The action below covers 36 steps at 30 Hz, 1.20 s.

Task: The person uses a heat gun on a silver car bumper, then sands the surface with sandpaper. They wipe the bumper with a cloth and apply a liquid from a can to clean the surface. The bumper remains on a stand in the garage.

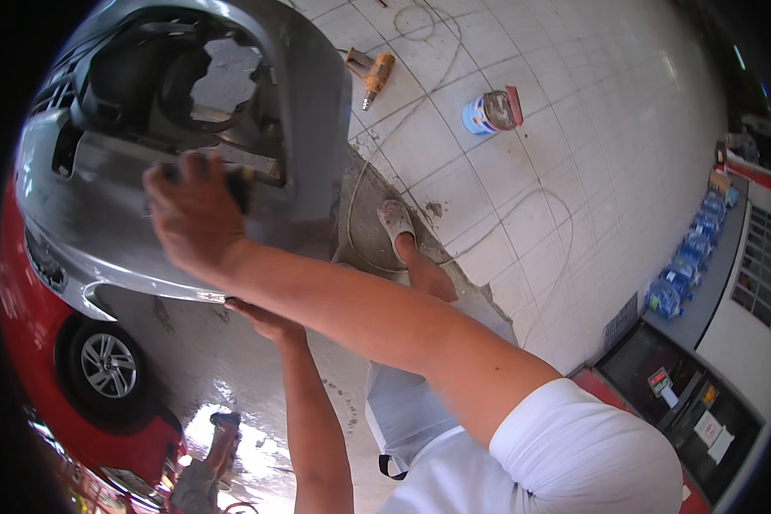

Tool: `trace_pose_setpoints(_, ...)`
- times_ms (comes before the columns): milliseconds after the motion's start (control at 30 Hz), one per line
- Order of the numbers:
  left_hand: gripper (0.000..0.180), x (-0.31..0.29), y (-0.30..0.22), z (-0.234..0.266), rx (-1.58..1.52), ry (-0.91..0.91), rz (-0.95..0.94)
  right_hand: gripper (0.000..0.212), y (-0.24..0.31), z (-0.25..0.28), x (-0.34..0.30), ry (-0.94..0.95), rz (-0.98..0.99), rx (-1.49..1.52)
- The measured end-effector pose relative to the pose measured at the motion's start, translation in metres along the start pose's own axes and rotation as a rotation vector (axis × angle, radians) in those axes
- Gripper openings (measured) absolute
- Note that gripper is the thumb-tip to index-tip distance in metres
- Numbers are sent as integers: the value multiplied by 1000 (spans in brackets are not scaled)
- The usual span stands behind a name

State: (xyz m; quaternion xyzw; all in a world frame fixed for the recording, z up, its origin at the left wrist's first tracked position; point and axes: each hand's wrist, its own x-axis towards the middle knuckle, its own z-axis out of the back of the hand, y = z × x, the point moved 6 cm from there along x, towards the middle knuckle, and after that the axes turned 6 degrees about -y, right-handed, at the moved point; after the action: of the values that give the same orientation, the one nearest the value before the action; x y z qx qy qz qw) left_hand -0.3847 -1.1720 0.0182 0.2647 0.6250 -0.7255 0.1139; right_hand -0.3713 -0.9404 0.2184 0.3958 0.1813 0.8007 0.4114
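A large grey car bumper (120,201) fills the upper left, with a wide round opening and dark inner parts. Over its smooth face is my right hand (193,214), fingers curled around a small dark block (238,187) with a yellowish edge. Motion blurs this hand, and the block is partly covered, so its exact kind is unclear. My left hand (270,321) is lower, holding the bumper's near edge, with its fingertips partly hidden there. My right forearm crosses above the left one.
An orange heat gun (377,79) and an open can (488,113) with a reddish scraper-like piece lie on the white tiles, near a trailing cord. A red car (38,334) stands at left. Blue water jugs (681,265) line the right. Another person (206,471) is at lower left.
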Motion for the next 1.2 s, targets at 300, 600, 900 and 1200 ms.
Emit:
trace_pose_setpoints(300, 73, 10, -73, 31, 548, 108, -236, 56, 8, 77, -134, 284, -401, 372)
trace_pose_setpoints(600, 69, -24, -239, -113, 1282, 138, -1630, 39, -124, 118, -286, 378, -748, 198)
trace_pose_setpoints(900, 62, -166, -37, -121, 1347, 1985, -991, 36, -178, 139, -312, 287, -859, 241)
trace_pose_setpoints(1200, 63, -92, -85, -229, 1747, 1457, -1731, 40, -292, 175, -341, 338, -1077, 56)
